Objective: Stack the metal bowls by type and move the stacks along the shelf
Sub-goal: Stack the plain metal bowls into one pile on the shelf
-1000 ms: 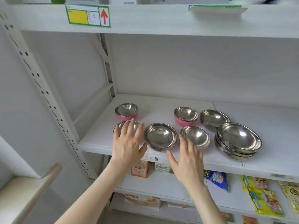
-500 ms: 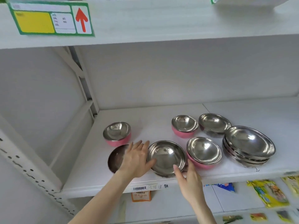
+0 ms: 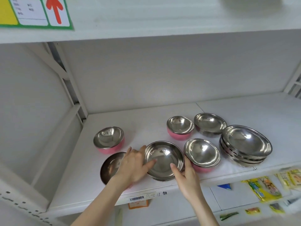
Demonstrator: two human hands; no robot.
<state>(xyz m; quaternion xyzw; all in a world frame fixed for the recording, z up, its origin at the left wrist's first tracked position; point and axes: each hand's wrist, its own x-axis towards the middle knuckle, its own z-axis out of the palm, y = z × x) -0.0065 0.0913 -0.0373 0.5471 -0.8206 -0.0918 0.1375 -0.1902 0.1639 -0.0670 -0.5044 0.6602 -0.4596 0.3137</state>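
A plain steel bowl (image 3: 163, 158) sits near the white shelf's (image 3: 146, 121) front edge. My left hand (image 3: 134, 164) grips its left rim, thumb inside. My right hand (image 3: 185, 175) grips its right rim, thumb inside too. A darker bowl (image 3: 110, 166) lies partly under my left hand. Three pink-sided bowls stand around: back left (image 3: 108, 139), back middle (image 3: 180, 128), front right (image 3: 202, 154). A steel bowl (image 3: 210, 123) sits behind, and a stack of wide steel bowls (image 3: 246, 143) stands on the right.
A shelf board with a green-bordered arrow label (image 3: 35, 12) hangs overhead. The upright post (image 3: 71, 95) bounds the left side. Snack packets (image 3: 263, 188) lie on the lower shelf. Bare shelf stretches behind the bowls and to the far right.
The view moved closer to the shelf. Both hands went from hovering in front of the bowls to gripping the middle steel bowl's rim on either side.
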